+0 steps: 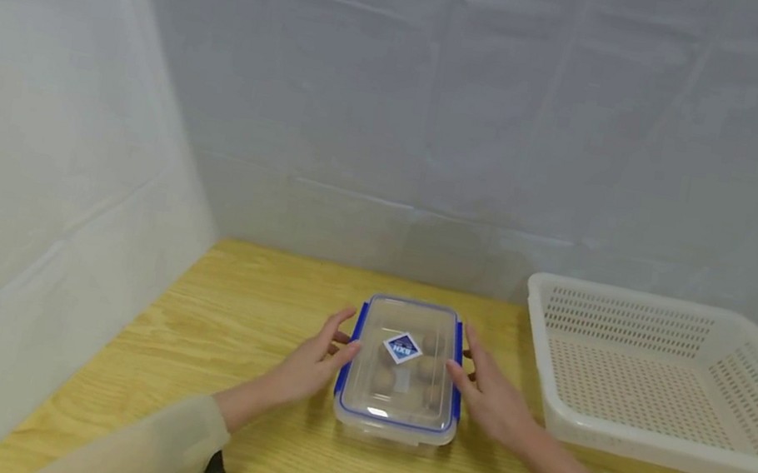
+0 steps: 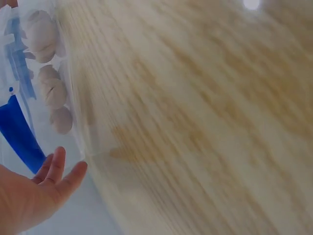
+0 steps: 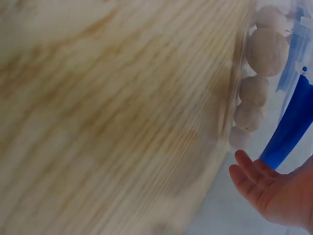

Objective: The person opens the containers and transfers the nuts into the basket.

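A clear plastic food container (image 1: pixel 400 397) with a blue-edged lid and blue side latches lies on the table, its lid on. Several round light-brown pieces (image 3: pixel 267 52) show through its wall in both wrist views. My left hand (image 1: pixel 309 364) is at the container's left side, thumb at the lid's edge and fingers loosely extended beside the blue latch (image 2: pixel 19 132). On the opposite side my right hand (image 1: pixel 495 397) mirrors it, thumb at the lid's edge and fingers reaching along the right latch (image 3: pixel 288 129). Both side latches lie down against the container's sides in the head view.
A white perforated plastic basket (image 1: pixel 618 435) stands to the right of the container, close to my right forearm. The wooden table (image 1: pixel 245 306) ends at a pale grey sheet (image 1: pixel 402 105) behind, and another white sheet (image 1: pixel 26 124) hangs on the left.
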The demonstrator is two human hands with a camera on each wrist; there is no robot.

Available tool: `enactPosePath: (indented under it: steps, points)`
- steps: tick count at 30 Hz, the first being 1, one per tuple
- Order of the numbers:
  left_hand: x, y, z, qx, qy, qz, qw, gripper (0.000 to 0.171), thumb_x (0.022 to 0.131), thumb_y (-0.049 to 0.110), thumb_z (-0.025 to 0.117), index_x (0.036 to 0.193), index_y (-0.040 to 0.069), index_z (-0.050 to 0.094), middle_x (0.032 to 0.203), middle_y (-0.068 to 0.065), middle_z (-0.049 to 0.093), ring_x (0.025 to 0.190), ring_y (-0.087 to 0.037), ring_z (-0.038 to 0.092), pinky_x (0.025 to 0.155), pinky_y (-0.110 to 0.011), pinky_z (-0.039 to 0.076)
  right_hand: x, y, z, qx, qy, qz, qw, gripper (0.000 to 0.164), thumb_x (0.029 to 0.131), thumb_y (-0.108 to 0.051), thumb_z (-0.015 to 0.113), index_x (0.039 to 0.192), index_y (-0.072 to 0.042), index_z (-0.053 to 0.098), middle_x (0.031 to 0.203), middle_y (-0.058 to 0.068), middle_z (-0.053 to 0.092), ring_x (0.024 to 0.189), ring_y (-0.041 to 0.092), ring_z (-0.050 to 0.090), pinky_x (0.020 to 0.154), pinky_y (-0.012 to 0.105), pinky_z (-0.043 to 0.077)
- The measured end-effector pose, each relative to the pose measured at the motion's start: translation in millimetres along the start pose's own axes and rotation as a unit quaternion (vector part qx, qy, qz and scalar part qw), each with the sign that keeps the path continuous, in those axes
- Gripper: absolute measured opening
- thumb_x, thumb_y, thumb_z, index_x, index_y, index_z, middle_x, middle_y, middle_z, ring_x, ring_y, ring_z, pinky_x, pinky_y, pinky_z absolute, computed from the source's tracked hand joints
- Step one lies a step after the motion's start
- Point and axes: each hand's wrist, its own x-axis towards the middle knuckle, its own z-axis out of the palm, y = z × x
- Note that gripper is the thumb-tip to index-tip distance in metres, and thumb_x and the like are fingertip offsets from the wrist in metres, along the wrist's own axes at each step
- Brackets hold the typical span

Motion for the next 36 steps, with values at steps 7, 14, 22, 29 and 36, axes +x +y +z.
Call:
enactPosePath:
  steps: [7,14,22,29,36]
  points:
    - [4.8,-2.1,4.7,-0.007,0.004,0.005,1.0000,0.052,0.104,0.027,0.048,0.149,0.006,0.032,0.088,-0.007,0.061,0.078,-0.018,0.058,0.071,-0.036,0.049,0.5,-1.0,7.8,0.008,-0.021,-0.007,1.000,0.074,0.102,-0.048,0.042,0.156,-0.006,0.014,0.147,0.030,0.033,0.126,0.042,0.045,0.100,0.053,0.038]
    - [3.4,-7.0,9.0,-0.072,-0.027,0.012,0.9970,0.052,0.104,0.020,0.048,0.150,0.004,0.029,0.087,-0.010,0.062,0.077,-0.019,0.059,0.067,-0.031,0.049,0.4,0.1,13.8,0.047,-0.052,0.015,0.997,0.077,0.101,-0.049,0.044,0.156,-0.009,0.008,0.155,0.029,0.018,0.136,0.047,0.027,0.107,0.057,0.026]
    - [4.8,-14.0,13.3,-0.156,-0.031,-0.005,0.9873,0.053,0.104,0.019,0.048,0.151,0.006,0.027,0.104,-0.025,0.065,0.093,-0.034,0.066,0.076,-0.037,0.054,2.1,0.7,16.7,0.081,-0.056,0.036,0.994,0.077,0.101,-0.049,0.044,0.157,-0.016,0.004,0.156,0.026,0.013,0.136,0.049,0.025,0.108,0.059,0.023]
    - [5.4,-15.8,14.3,-0.174,-0.024,-0.006,0.9844,0.052,0.104,0.016,0.047,0.150,0.005,0.027,0.101,-0.026,0.065,0.090,-0.034,0.066,0.073,-0.036,0.055,1.3,-1.9,15.7,0.088,-0.049,0.034,0.994,0.075,0.102,-0.046,0.045,0.157,-0.014,0.005,0.155,0.028,0.015,0.135,0.050,0.027,0.108,0.059,0.023]
    - [5.8,-17.7,14.7,-0.204,-0.038,-0.015,0.9782,0.052,0.104,0.016,0.047,0.151,0.006,0.026,0.101,-0.024,0.063,0.089,-0.031,0.066,0.070,-0.037,0.056,-0.1,-2.7,14.8,0.091,-0.049,0.033,0.994,0.074,0.102,-0.043,0.045,0.157,-0.013,0.006,0.154,0.030,0.016,0.134,0.051,0.028,0.107,0.059,0.023]
